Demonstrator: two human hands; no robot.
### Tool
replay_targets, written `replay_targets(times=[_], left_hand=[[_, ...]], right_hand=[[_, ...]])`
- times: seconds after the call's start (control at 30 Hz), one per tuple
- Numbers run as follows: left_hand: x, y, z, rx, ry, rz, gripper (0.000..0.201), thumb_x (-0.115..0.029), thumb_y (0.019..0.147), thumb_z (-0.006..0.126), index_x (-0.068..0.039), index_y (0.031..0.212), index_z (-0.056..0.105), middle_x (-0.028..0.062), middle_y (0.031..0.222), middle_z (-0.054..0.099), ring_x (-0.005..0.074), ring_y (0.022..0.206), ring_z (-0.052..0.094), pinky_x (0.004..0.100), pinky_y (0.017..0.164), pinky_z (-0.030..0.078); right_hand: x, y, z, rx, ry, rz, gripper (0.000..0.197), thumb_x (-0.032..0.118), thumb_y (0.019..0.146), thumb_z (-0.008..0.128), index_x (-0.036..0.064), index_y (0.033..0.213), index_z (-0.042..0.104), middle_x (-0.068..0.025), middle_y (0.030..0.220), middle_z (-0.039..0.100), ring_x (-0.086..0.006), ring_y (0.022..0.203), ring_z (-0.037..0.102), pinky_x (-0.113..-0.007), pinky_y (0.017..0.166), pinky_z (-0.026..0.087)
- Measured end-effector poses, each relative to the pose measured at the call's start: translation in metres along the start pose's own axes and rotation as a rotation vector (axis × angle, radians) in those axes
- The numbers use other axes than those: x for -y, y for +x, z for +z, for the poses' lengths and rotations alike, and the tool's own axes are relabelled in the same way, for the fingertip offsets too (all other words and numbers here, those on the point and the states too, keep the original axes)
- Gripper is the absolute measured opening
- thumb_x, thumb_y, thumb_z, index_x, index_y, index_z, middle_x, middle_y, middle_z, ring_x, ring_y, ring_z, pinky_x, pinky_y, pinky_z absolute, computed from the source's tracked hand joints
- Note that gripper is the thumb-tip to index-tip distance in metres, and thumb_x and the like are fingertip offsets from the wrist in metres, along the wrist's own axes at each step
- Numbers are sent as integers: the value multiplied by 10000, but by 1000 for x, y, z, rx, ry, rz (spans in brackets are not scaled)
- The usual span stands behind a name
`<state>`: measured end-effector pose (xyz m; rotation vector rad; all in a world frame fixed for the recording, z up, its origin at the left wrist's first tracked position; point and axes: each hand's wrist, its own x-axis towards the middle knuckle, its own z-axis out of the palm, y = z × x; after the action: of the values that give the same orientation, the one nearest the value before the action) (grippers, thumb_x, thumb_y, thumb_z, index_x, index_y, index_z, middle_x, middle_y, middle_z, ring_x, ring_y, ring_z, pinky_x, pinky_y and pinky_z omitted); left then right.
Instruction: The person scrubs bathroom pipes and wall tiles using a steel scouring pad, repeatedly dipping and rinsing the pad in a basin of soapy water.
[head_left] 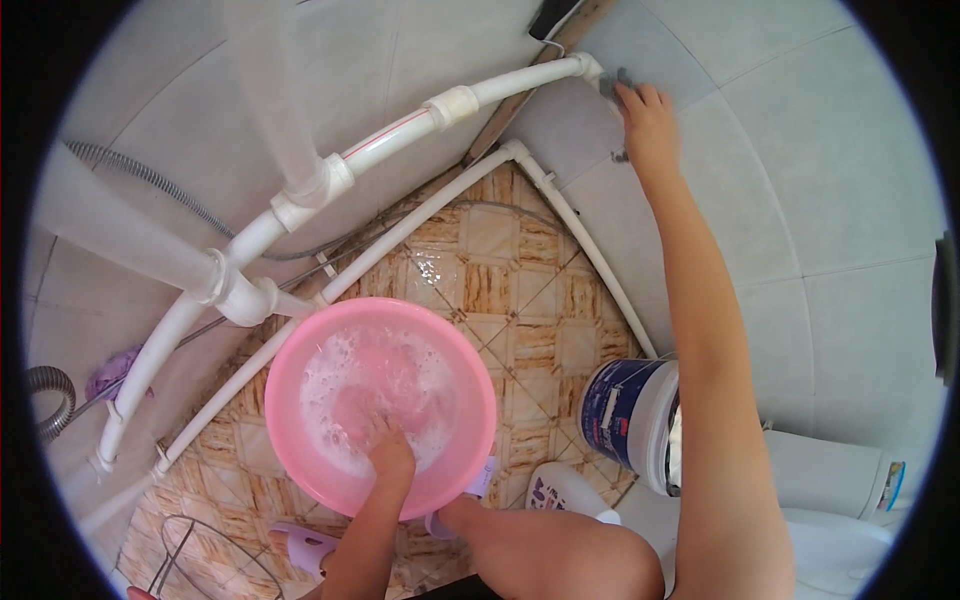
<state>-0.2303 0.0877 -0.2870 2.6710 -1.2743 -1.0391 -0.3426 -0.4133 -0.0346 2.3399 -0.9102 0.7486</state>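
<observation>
A round pink basin (478, 400) stands on the tiled floor, holding water topped with white suds (335, 375). My left hand (388, 440) reaches into it from the near side, fingers spread and dipping into the foam, which partly hides the tips. No object shows in that hand. My right arm stretches far up to the right wall. There my right hand (648, 125) has its fingers bent at the end of a thick white pipe (520, 82), beside dark grey patches on the wall. What those fingers grip is hidden.
Several white pipes run along the left wall and corner, with a thinner white pipe (410, 225) lower down. A blue-and-white bucket (625, 415) stands right of the basin. Near my feet are a white slipper (565, 490), a purple slipper (300, 545) and a wire rack (195, 550).
</observation>
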Motion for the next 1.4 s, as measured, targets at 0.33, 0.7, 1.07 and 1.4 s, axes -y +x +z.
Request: replay_targets(times=[0.33, 0.7, 1.07, 1.4], left_hand=[[15, 13, 5, 479, -131, -84, 392, -189, 903, 412, -118, 1284, 468, 138, 1427, 320, 340, 1296, 319, 530, 1007, 286], [20, 14, 34, 247, -49, -60, 402, -130, 862, 438, -35, 1246, 509, 171, 1377, 389, 331, 1271, 365, 499, 1031, 288], [2, 1, 0, 125, 10, -12, 441, -151, 856, 466, -104, 1294, 454, 154, 1400, 364, 358, 1289, 328, 553, 996, 287], [3, -5, -22, -262, 169, 189, 479, -279, 781, 612, -173, 1238, 513, 135, 1319, 432, 302, 1245, 373, 535, 938, 333]], right_hand=[[29, -22, -55, -19, -75, 211, 237, 104, 819, 581, 125, 1049, 636, -109, 1079, 550, -302, 965, 525, -390, 770, 476], [99, -81, -43, 486, 634, 246, 260, 29, 741, 591, 52, 995, 643, -136, 1002, 580, -336, 945, 554, -384, 832, 455], [339, -263, -64, 969, 719, 15, 338, 58, 726, 620, 124, 1058, 621, -146, 1057, 550, -318, 1063, 528, -375, 835, 475], [145, -65, -38, 306, 828, 380, 345, 195, 759, 650, 117, 1090, 592, -132, 988, 573, -322, 972, 555, -412, 845, 448]])
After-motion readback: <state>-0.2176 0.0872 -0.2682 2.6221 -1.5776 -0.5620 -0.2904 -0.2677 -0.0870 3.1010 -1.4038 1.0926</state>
